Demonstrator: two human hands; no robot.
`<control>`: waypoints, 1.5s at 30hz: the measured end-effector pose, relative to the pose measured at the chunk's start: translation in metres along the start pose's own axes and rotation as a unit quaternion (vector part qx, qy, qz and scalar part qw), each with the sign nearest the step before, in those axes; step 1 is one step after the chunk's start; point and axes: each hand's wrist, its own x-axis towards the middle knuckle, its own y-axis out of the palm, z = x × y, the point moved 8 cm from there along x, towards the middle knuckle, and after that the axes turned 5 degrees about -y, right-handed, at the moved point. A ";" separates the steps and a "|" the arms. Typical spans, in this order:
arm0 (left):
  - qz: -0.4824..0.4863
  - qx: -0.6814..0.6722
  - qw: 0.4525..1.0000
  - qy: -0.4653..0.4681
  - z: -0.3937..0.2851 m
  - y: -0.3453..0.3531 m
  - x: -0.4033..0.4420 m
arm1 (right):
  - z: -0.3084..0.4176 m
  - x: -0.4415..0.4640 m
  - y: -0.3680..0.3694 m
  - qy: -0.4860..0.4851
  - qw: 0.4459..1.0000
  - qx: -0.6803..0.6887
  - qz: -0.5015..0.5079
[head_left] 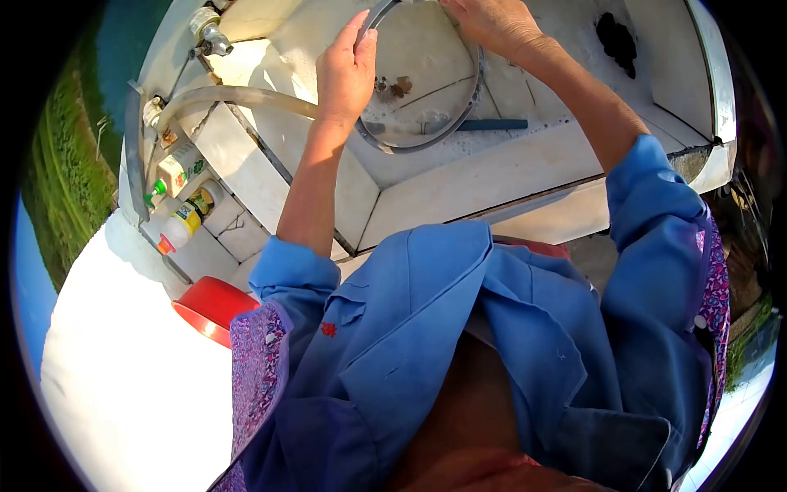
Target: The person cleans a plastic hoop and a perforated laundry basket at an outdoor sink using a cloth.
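A round grey ring [457, 125] is held over the pale tiled basin [492, 168]; I cannot tell whether it is a hoop or the rim of a clear lid. My left hand [346, 72] pinches its upper left side, thumb and fingers closed around the edge. At its upper right, my right hand [502, 29] has its fingers closed on the rim, their tips partly cut off by the top of the view. Inside the ring's outline show wet tiles and brown bits. Just right of the ring, a blue-grey stick [493, 125] lies on the basin floor.
A metal tap [211, 37] and a pale hose [238, 96] are at upper left. Below them lie a yellow-labelled bottle [190, 215] and a green-capped bottle [174, 172]. A red basin [211, 310] is beside my left sleeve. Something black [616, 43] lies upper right.
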 end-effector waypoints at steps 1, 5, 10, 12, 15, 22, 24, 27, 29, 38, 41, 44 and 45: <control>0.002 0.008 1.000 0.001 0.001 0.000 -0.001 | -0.002 0.000 0.003 0.000 1.000 0.000 0.001; -0.017 -0.019 1.000 0.017 -0.001 -0.003 -0.008 | -0.051 0.000 0.075 -0.082 0.992 -0.081 -0.049; -0.028 -0.012 0.999 0.014 0.007 -0.001 -0.014 | -0.080 -0.044 0.081 0.311 0.934 0.155 0.085; -0.027 -0.016 0.999 -0.005 0.013 -0.002 -0.015 | -0.072 -0.041 0.094 0.202 0.968 0.058 0.140; -0.059 -0.044 0.997 -0.009 0.026 -0.005 -0.018 | -0.053 -0.055 0.101 0.106 0.973 -0.006 0.206; -0.113 -0.084 0.987 -0.072 0.052 -0.013 -0.031 | -0.009 -0.097 0.128 0.041 0.944 -0.035 0.325; -0.110 -0.158 0.969 -0.156 0.066 -0.010 -0.035 | 0.006 -0.102 0.133 0.010 0.939 -0.038 0.342; -0.115 -0.171 0.965 -0.162 0.073 -0.011 -0.037 | 0.026 -0.108 0.132 -0.024 0.929 -0.020 0.370; -0.110 -0.196 0.955 -0.194 0.080 -0.011 -0.041 | 0.038 -0.112 0.129 -0.027 0.922 0.000 0.385; -0.105 -0.182 0.959 -0.190 0.088 -0.010 -0.045 | 0.100 -0.129 0.131 -0.143 0.870 0.108 0.459; -0.058 -0.154 0.956 -0.243 0.105 -0.007 -0.045 | 0.123 -0.129 0.130 -0.247 0.860 0.218 0.389; -0.060 -0.167 0.957 -0.228 0.093 -0.002 -0.047 | 0.130 -0.123 0.118 0.018 0.805 0.334 0.490; -0.093 -0.148 0.969 -0.175 0.081 -0.007 -0.046 | 0.135 -0.120 0.117 0.073 0.778 0.390 0.487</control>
